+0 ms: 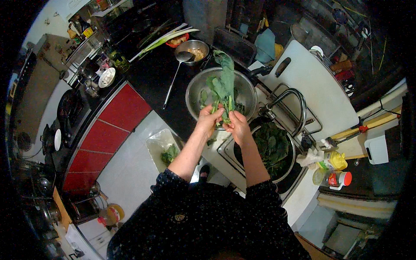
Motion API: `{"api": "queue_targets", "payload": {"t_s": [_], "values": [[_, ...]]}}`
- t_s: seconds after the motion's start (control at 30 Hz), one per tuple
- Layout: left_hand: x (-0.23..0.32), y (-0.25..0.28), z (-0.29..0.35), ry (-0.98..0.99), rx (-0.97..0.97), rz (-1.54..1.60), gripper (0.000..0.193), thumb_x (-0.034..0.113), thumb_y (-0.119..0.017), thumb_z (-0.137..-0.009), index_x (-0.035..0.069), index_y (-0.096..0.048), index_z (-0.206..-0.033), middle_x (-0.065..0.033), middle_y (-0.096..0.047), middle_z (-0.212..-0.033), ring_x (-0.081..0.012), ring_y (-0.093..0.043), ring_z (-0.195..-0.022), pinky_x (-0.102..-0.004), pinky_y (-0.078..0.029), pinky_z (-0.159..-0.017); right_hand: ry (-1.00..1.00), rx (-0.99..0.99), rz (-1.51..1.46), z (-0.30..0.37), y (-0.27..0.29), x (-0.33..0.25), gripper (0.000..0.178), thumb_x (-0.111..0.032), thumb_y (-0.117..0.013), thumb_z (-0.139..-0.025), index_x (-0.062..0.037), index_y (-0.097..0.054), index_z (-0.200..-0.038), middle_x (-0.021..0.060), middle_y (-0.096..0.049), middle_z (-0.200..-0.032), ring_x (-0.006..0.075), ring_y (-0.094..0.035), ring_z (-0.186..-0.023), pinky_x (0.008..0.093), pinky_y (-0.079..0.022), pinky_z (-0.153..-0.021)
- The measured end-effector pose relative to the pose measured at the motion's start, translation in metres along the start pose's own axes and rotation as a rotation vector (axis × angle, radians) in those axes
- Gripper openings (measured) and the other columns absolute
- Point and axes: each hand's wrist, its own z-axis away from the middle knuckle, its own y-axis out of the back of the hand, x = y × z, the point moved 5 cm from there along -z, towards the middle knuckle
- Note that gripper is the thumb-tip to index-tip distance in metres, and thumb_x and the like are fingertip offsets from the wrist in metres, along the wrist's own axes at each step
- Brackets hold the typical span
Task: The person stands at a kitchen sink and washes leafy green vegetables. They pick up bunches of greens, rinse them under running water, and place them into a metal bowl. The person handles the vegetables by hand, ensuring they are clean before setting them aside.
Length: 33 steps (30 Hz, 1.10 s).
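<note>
Over the dark tabletop (149, 82), in head view: gripping leafy greens (226, 78) by the stems in left hand (208, 119) and right hand (238, 126), above the steel bowl (193, 93)! Could drop bits past its rim if tugged hard.

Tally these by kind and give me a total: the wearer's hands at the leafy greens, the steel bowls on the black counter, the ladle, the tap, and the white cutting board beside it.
Hands at the leafy greens: 2 (left hand, right hand)
Steel bowls: 2 (large bowl, small bowl)
Ladle: 1
Tap: 1
White cutting board: 1
Total: 7
</note>
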Motion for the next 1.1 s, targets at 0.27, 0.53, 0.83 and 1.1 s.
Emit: {"api": "queue_targets", "payload": {"t_s": [0.27,0.53,0.83,1.1], "values": [[0.004,-0.010,0.010,-0.085,-0.033,0.189,0.014,0.004,-0.052,-0.092,0.007,-0.053,-0.106,-0.0032,-0.059,-0.095,-0.0082,-0.050,-0.071,-0.0207,-0.042,-0.061,0.060,0.126,-0.079,0.009,-0.011,-0.012,0.028,-0.025,-0.040,-0.100,-0.0032,-0.053,-0.112,0.0071,-0.063,-0.096,0.0162,-0.060,-0.078,0.0275,-0.047,-0.065],[0.006,-0.007,0.012,-0.114,-0.048,0.197,0.011,0.003,-0.051,-0.093,0.005,-0.053,-0.104,-0.0042,-0.057,-0.091,-0.0100,-0.050,-0.069,-0.0226,-0.044,-0.059,0.082,0.123,-0.028,0.015,-0.026,-0.019,0.015,-0.011,-0.050,-0.094,-0.0012,-0.055,-0.104,0.0069,-0.061,-0.094,0.0168,-0.061,-0.081,0.0313,-0.050,-0.070],[0.050,0.039,0.037,-0.294,0.195,-0.080,0.009,0.005,-0.050,-0.093,0.003,-0.056,-0.099,-0.0051,-0.062,-0.083,-0.0112,-0.054,-0.069,-0.0232,-0.040,-0.059,0.212,0.442,0.089,0.012,0.033,-0.014,0.027,-0.011,-0.062,-0.089,0.0026,-0.041,-0.099,0.0122,-0.052,-0.093,0.0275,-0.065,-0.082,0.0325,-0.053,-0.062],[0.041,0.198,0.132,-0.082,0.471,-0.691,0.017,0.010,-0.057,-0.089,0.002,-0.062,-0.103,-0.0029,-0.064,-0.080,-0.0087,-0.054,-0.068,-0.0237,-0.043,-0.062,0.078,0.390,0.058,0.011,0.027,0.013,0.020,-0.013,-0.066,-0.083,-0.0002,-0.052,-0.091,0.0079,-0.057,-0.090,0.0253,-0.065,-0.071,0.0343,-0.054,-0.063]]}}
